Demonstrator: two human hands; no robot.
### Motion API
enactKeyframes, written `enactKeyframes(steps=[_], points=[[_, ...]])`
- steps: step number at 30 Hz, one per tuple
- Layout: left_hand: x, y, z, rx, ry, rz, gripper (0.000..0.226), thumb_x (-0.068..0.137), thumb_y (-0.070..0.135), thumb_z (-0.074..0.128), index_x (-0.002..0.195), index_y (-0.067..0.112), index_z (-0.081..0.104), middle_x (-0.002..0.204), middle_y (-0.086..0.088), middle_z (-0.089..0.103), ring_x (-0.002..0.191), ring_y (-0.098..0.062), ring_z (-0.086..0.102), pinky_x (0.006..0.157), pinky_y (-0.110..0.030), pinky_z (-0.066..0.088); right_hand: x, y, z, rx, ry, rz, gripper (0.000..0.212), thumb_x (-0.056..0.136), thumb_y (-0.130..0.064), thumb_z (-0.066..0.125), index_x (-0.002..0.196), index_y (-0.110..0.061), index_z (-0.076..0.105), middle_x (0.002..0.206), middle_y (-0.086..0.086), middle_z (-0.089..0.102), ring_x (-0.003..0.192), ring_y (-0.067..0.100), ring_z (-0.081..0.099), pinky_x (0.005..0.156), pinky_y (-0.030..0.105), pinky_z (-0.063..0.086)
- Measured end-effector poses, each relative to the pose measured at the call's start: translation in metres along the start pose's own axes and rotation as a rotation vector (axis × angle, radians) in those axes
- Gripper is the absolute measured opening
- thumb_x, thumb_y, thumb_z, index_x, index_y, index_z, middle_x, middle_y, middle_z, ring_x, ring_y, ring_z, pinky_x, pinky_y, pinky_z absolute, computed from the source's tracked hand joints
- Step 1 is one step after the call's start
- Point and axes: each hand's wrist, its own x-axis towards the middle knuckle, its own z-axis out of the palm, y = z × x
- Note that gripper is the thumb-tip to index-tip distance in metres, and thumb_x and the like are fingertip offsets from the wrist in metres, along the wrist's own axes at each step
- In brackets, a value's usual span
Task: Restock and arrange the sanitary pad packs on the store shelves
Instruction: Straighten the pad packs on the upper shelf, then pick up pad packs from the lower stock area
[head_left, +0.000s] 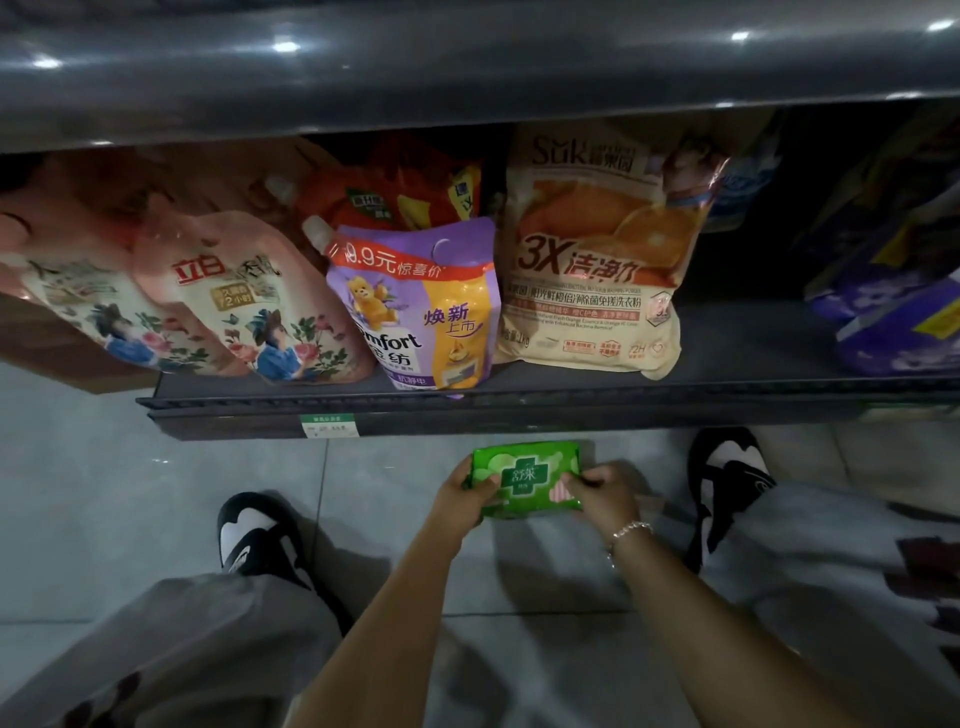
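Head view: a green pad pack is gripped at both ends, left hand and right hand curled round it, just below the shelf. Only detergent pouches are shelved; placement is judged pending.

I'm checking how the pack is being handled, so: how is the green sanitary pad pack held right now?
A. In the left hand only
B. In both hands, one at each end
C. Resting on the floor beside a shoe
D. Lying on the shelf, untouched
B: the left hand and right hand each grip an end of the green sanitary pad pack, below the shelf edge.
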Motion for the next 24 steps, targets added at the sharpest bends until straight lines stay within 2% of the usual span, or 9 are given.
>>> enactKeyframes(steps=[2,4,6,8,10,15,17,21,24], points=[[0.001,-0.003,0.0,0.014,0.016,0.005,0.043,0.094,0.003,0.057,0.136,0.009,0.048,0.11,-0.007,0.057,0.087,-0.019,0.059,0.053,-0.009,0.049,0.006,0.008,-0.001,-0.012,0.014,0.025,0.024,0.086,-0.002,0.067,0.075,0.019,0.065,0.041,-0.011,0.057,0.051,0.0,0.062,0.051,0.008,0.044],[0.001,-0.004,0.001,0.029,0.034,0.014,0.045,0.094,0.005,0.058,0.136,0.011,0.047,0.11,-0.007,0.058,0.096,-0.02,0.058,0.056,-0.01,0.05,0.009,0.011,-0.001,-0.018,0.017,0.06,0.023,0.082,-0.018,0.074,0.082,0.004,0.067,0.066,0.003,0.068,0.077,0.021,0.068,0.069,0.027,0.056],[-0.001,-0.001,0.003,0.068,0.031,0.019,0.041,0.095,0.009,0.058,0.135,0.011,0.049,0.11,-0.006,0.06,0.094,-0.019,0.059,0.053,-0.008,0.048,0.007,0.011,-0.003,-0.016,0.007,0.093,0.026,0.081,-0.023,0.076,0.088,0.0,0.065,0.091,0.016,0.069,0.086,0.026,0.064,0.078,0.035,0.056],[-0.006,0.004,0.004,0.136,0.037,0.021,0.038,0.095,0.013,0.058,0.132,0.005,0.052,0.107,-0.007,0.062,0.088,-0.018,0.061,0.054,-0.009,0.046,0.001,0.006,-0.007,-0.032,0.005,0.09,0.031,0.083,-0.023,0.075,0.096,0.004,0.065,0.098,0.015,0.068,0.086,0.021,0.059,0.064,0.016,0.05],[-0.014,0.012,0.004,0.21,0.093,0.014,0.042,0.095,0.019,0.059,0.133,0.004,0.05,0.113,-0.009,0.062,0.093,-0.023,0.063,0.068,-0.02,0.049,-0.006,-0.002,-0.012,-0.045,0.01,0.064,0.036,0.084,-0.024,0.073,0.102,0.006,0.066,0.099,0.011,0.067,0.087,0.018,0.057,0.051,0.008,0.041],[-0.048,0.044,0.005,0.385,0.173,0.118,0.042,0.097,0.025,0.054,0.135,0.009,0.049,0.131,-0.013,0.058,0.115,-0.029,0.057,0.093,-0.031,0.044,-0.04,-0.039,-0.024,-0.019,0.035,-0.086,0.035,0.085,-0.025,0.07,0.111,-0.002,0.066,0.112,0.011,0.068,0.103,0.025,0.063,0.09,0.033,0.049],[-0.066,0.058,0.005,0.405,0.193,0.205,0.036,0.096,0.025,0.055,0.13,0.012,0.055,0.128,-0.01,0.06,0.116,-0.026,0.056,0.095,-0.029,0.042,-0.061,-0.062,-0.03,0.019,0.043,-0.164,0.034,0.085,-0.026,0.071,0.112,-0.006,0.065,0.109,0.008,0.067,0.104,0.025,0.063,0.095,0.041,0.049],[-0.116,0.095,0.006,0.365,0.191,0.392,0.029,0.097,0.021,0.052,0.125,0.012,0.058,0.108,0.0,0.061,0.089,-0.011,0.057,0.074,-0.015,0.041,-0.109,-0.108,-0.046,0.05,0.037,-0.378,0.03,0.087,-0.026,0.069,0.112,-0.011,0.065,0.098,-0.002,0.063,0.095,0.01,0.06,0.071,0.011,0.043],[-0.161,0.129,0.004,0.377,0.222,0.61,0.026,0.097,0.015,0.051,0.122,0.01,0.058,0.104,0.005,0.058,0.087,-0.008,0.055,0.07,-0.015,0.041,-0.149,-0.142,-0.061,0.091,0.084,-0.583,0.024,0.086,-0.019,0.07,0.109,-0.014,0.064,0.102,-0.005,0.063,0.104,0.011,0.06,0.072,0.004,0.04]])
